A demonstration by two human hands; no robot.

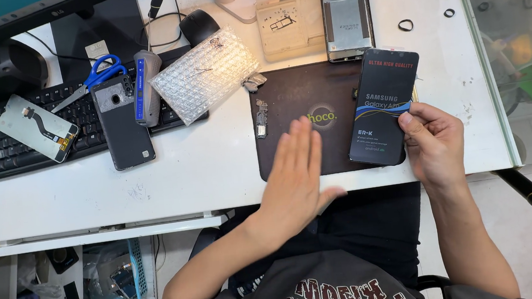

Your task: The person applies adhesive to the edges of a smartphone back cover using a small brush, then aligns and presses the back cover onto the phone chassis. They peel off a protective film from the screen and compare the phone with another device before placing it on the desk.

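**New screen in hand, open phone frame waiting at the far edge**

Head view: the right hand [435,145] grasps a black rectangular replacement phone screen [383,107] by its near right edge, thumb on the face, holding it tilted over the right side of the dark brown work mat [287,94]. The left hand [296,172] is released, fingers flat and together, palm down on the near part of the mat, holding nothing.

By my reading the work is midway: the stripped grey phone frame [346,15] lies open beyond the mat, and the screen is not yet fitted to it. A small loose circuit part [261,118] rests on the mat's left side.

Packaging and labels: the screen still wears its protective film, printed with red lettering at the top, white text and a blue-and-yellow wave band across the middle. A clear bubble-wrap pouch [204,74] lies on the black keyboard [7,154] (far left), beside a dark phone back cover [123,123] and blue-handled scissors [97,75]. The mat carries a round pale logo.
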